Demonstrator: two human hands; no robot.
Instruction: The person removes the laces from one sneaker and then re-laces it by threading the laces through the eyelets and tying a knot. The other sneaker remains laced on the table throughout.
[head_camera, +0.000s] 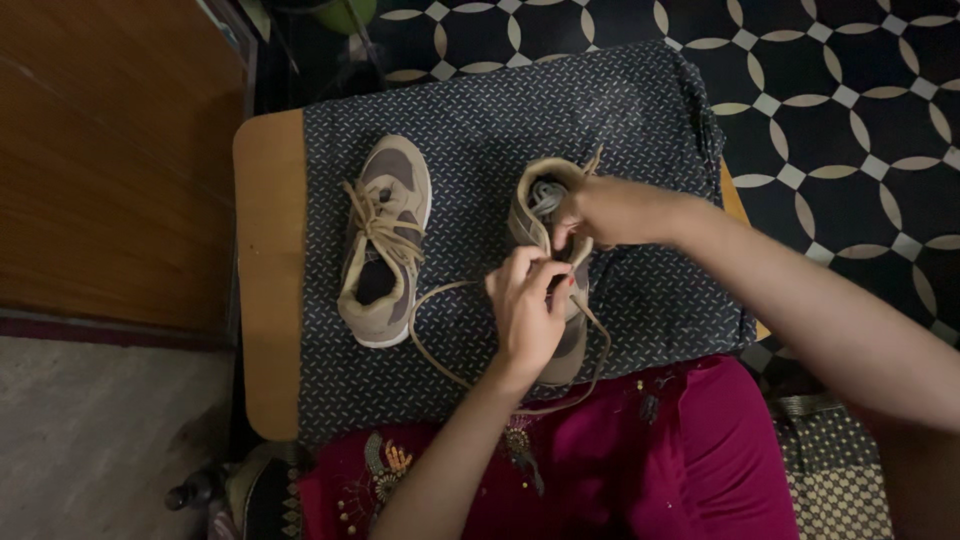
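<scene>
Two tan and grey sneakers lie on a dark patterned cloth (480, 120) over a small wooden table (268, 250). The left shoe (385, 235) is laced and lies untouched. My left hand (525, 305) pinches a beige lace (430, 340) over the middle of the right shoe (545, 205). My right hand (610, 212) grips that shoe's upper side near the tongue. The loose lace loops out onto the cloth towards me.
A wooden panel (110, 150) stands at the left. Black floor tiles with pale petal shapes (840, 90) lie at the right and back. My lap in magenta embroidered fabric (640, 460) meets the table's near edge. A dark bottle-like object (195, 490) lies at lower left.
</scene>
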